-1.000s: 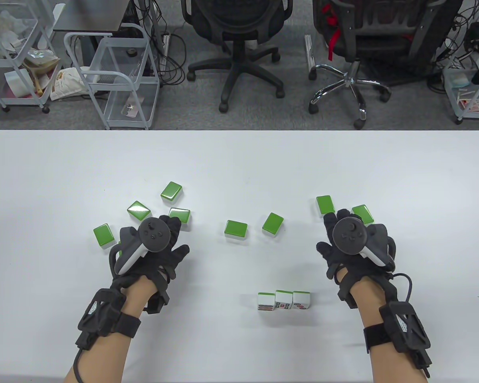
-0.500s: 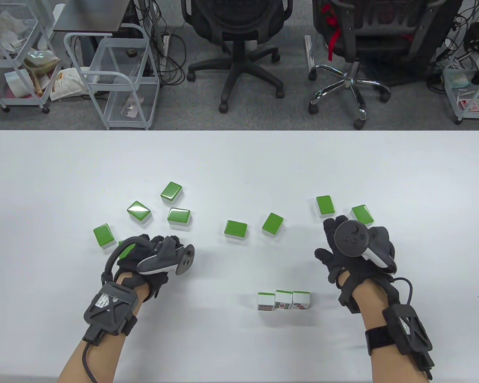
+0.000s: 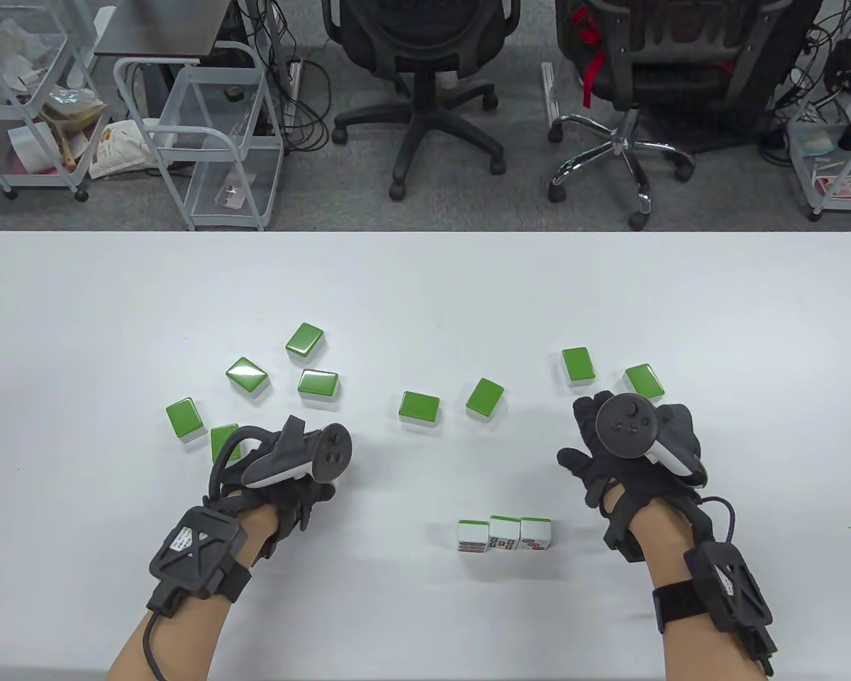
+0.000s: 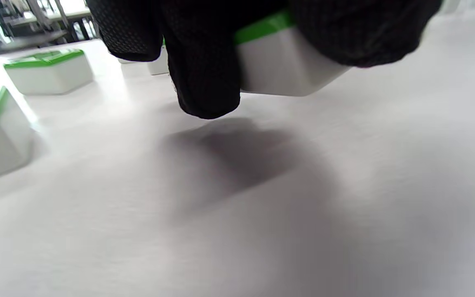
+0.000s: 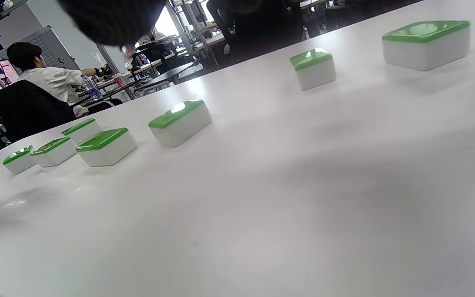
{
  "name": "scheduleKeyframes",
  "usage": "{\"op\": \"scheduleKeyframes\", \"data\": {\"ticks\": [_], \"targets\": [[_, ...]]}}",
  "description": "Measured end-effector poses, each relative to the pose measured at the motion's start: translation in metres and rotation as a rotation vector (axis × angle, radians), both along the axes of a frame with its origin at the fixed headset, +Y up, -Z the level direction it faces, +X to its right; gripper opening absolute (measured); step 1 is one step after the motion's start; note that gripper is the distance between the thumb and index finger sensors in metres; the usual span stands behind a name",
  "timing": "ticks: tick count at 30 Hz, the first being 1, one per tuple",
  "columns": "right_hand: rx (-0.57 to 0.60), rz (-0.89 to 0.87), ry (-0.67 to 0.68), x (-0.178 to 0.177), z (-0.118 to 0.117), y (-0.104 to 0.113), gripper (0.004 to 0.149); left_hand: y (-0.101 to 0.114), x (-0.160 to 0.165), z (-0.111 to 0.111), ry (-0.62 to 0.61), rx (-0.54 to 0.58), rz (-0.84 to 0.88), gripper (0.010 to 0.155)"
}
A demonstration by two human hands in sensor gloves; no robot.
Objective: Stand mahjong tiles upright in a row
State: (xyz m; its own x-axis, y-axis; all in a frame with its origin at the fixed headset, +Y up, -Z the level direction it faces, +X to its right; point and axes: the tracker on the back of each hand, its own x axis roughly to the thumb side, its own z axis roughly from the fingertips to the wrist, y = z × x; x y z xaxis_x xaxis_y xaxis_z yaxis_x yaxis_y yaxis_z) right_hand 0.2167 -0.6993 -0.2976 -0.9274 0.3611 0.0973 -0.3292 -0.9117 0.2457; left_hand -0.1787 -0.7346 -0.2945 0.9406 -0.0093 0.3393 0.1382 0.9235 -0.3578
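**A:** Where is the tile in play?

**B:** Pinched in the left hand (image 3: 278, 474): one green-backed white plastic mahjong tile (image 4: 287, 70), gloved fingers (image 4: 204, 74) wrapped over it. Lifted clear of the white table (image 3: 425, 298), with a shadow beneath it in the left wrist view.

**A:** Why rolled onto its side like that, tracker facing right?

**B:** Probably to turn the tile from flat to on-edge before setting it down. Matches the short row of three upright white tiles (image 3: 505, 535), printed faces toward the person, standing near the front edge between the two hands.

**A:** And the right hand (image 3: 631, 454)?

**B:** Spread and slack, palm down, grasping nothing. Parked just short of two flat green-backed tiles (image 3: 577, 365) and (image 3: 644, 381), likely ready for the next pick.

**A:** Different from a second ago?

**B:** Yes. Back then, left palm flat and down over the left scatter of face-down tiles (image 3: 248, 374). Half a second ago, already rolled and curled. Now shifted slightly right, toward the row, uncovering another flat green tile (image 3: 224, 441) beside the wrist. Right hand pulled back a little toward the person, otherwise much the same. Row unchanged at three.

**A:** Remaining?

**B:** Nine visible lying flat, plus the one held.
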Motion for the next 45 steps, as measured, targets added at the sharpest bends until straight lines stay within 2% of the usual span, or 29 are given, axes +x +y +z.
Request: {"op": "scheduleKeyframes", "data": {"ticks": [4, 8, 19, 26, 38, 45], "targets": [[-0.010, -0.008, -0.001, -0.001, 0.001, -0.001, 0.078, 0.007, 0.018, 0.008, -0.051, -0.134, 0.142, 0.080], [-0.022, -0.014, 0.002, 0.000, 0.001, -0.001, 0.078, 0.006, 0.044, 0.019, -0.132, -0.276, 0.197, 0.080], [-0.044, -0.037, -0.001, 0.003, 0.000, -0.002, 0.078, 0.001, 0.107, 0.027, -0.252, -0.440, 0.161, 0.082], [-0.056, -0.064, -0.001, 0.003, 0.000, -0.003, 0.079, -0.003, 0.137, 0.027, -0.287, -0.398, 0.100, 0.080], [-0.068, -0.084, -0.003, 0.004, -0.001, -0.005, 0.079, -0.004, 0.132, 0.011, -0.217, -0.352, 0.201, 0.071], [-0.063, -0.094, -0.003, 0.006, -0.002, -0.004, 0.079, -0.005, 0.121, 0.005, -0.205, -0.345, 0.259, 0.077]]}}
